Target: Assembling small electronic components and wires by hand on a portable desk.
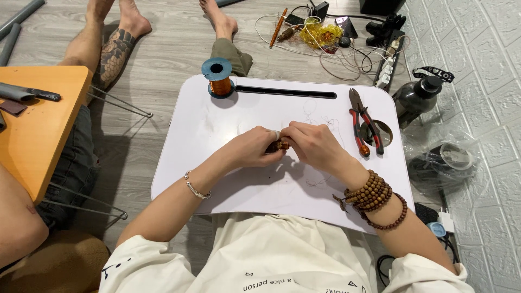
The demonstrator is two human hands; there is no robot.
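I see both hands, left (251, 147) and right (313, 144), pinching a small, light, rigid brown coil (278, 145) mid-desk (244, 184); hold its ends.

— What is the person wearing?

— A cream shirt (282, 255) with sleeves pushed up past the elbows. It has small black printed marks along the bottom edge of the picture, at 6 o'clock, and another on the sleeve at 7 o'clock.

— Anything on the wrists?

— The left hand (247, 147) has a thin silver bracelet (194, 187) behind it. The right hand (315, 144) has brown wooden beads (374, 196) wound several times around the wrist, toward 4 o'clock, with a small tassel hanging off them.
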